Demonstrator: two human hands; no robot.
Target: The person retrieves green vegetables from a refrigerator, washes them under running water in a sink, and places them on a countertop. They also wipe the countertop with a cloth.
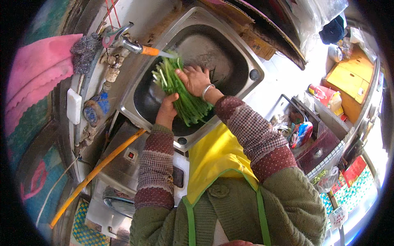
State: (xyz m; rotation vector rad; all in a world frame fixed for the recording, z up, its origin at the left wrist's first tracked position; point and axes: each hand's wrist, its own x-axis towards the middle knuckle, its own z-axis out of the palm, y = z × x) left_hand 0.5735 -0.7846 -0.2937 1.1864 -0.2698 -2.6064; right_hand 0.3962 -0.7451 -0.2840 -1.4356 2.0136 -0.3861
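A bunch of long, thin greens (192,107), apparently chives, is held over the sink with its pale stem ends at the upper left. My left hand (166,110) is closed round its lower left side, thumb up; the rest of those fingers are hidden behind the stalks. Pressed against the upper right side is my right hand (195,80), its thumb and fingers on the stalks and a bangle at its wrist. The faucet (132,45) has an orange sleeve and a whitish tip that reaches the stem ends. Below lies the steel sink (141,104), with green bits on its basin floor.
Cardboard (256,43) overhangs the sink's upper right. A pink cloth (41,69) and a steel scrubber (85,53) hang by the pipes at left. An orange hose (98,174) runs down the lower left. Packets and a yellow wooden box (353,74) stand at right.
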